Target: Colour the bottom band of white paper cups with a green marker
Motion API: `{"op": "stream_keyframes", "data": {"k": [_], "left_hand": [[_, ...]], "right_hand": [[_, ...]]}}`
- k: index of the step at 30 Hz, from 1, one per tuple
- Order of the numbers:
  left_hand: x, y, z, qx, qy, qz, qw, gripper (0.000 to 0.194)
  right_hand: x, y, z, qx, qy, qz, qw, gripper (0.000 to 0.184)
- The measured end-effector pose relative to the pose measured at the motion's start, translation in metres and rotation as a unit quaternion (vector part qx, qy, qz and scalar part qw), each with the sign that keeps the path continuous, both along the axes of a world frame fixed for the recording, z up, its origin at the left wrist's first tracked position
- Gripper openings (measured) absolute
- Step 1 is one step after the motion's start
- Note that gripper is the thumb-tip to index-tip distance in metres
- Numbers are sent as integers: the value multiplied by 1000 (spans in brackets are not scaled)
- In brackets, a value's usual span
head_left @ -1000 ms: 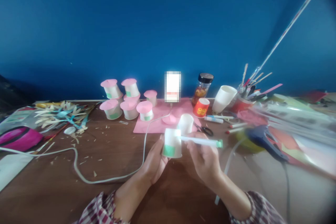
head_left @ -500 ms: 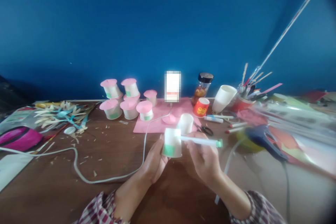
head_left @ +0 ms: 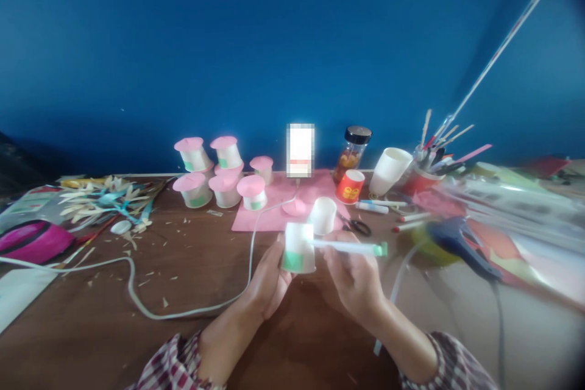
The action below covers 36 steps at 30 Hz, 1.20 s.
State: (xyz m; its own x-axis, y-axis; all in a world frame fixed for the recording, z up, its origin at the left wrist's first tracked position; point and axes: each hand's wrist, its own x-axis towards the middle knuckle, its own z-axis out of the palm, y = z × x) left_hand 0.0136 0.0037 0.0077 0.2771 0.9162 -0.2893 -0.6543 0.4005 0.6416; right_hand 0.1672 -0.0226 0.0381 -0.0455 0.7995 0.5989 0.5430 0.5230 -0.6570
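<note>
Left hand: the left hand (head_left: 269, 280) is closed round the side of a white cup (head_left: 299, 234), fingers behind and under it.
Right hand: the right hand (head_left: 359, 277) is clamped on a pale pen (head_left: 350, 247) in a pinch, its green end pointing away from the cup.
White cup: bottom up, lifted over the desk (head_left: 183, 286), a green patch on its wall near the rim.
Pen tip: at the cup's right side; glare and blur hide whether it touches.
Good handling: a light, even grip from the left fingers should keep the thin wall from denting; the pen probably works best near its tip, with gentle pressure and small strokes. Turning the cup rather than reaching round it would likely keep the angle steady.
Second cup: an open white cup (head_left: 323, 217) stands just behind the hands, near a pink disc (head_left: 295, 207) and partly over the pink paper (head_left: 247, 222).
Scissors: the dark scissors (head_left: 361, 228) lie beyond the right hand.
Pink-topped cups: several (head_left: 194, 195) stand at the left, some stacked.
Cord: a white cord (head_left: 252, 253) runs close by the left wrist; worth keeping the sleeve off it.
</note>
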Motion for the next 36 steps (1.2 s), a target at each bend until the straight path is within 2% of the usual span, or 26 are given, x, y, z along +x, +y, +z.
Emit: {"op": "stream_keyframes", "data": {"k": [7,13,19,36], "left_hand": [[-1,0,-2,-15,1,-1,1000,38],[0,0,0,-18,13,10,1000,33],[1,-1,2,-17,6,7,1000,29],[0,1,-3,-24,-8,6,1000,34]], "right_hand": [[0,0,-3,3,10,17,1000,10],[0,-1,-3,-2,28,-17,999,9],[-1,-1,-1,11,30,-12,999,10],[0,0,-1,11,14,-26,999,9]]}}
